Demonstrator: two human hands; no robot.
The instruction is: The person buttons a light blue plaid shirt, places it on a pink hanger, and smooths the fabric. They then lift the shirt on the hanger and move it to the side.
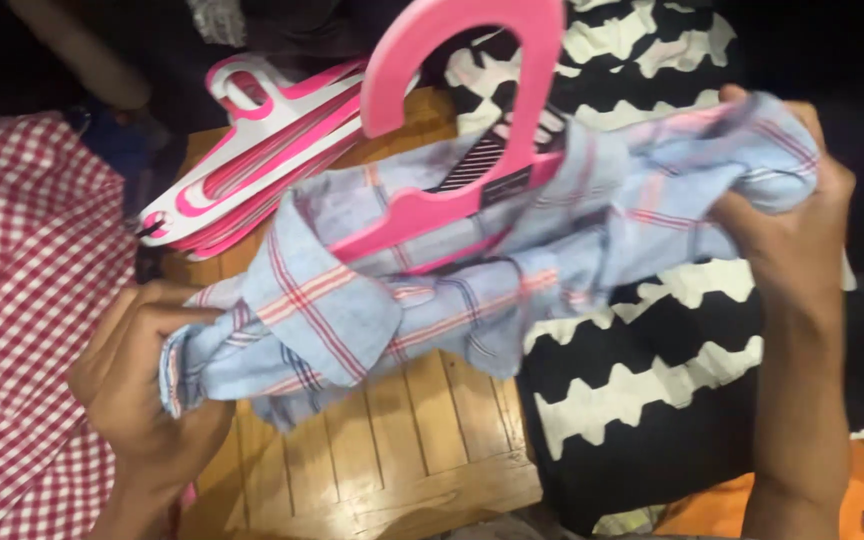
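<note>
A light blue plaid shirt (452,270) hangs stretched between my two hands, with a pink plastic hanger (452,120) pushed through its collar. My left hand (142,380) grips one bunched end of the shirt at the lower left. At the upper right my right hand (787,215) clutches the other end. The hanger's hook points up toward the top of the view.
A stack of pink and white hangers (252,160) lies on a wooden slatted surface (392,440). A red-and-white checked cloth (22,300) covers the left. A black-and-white patterned cloth (652,370) lies on the right, orange fabric (712,510) below it.
</note>
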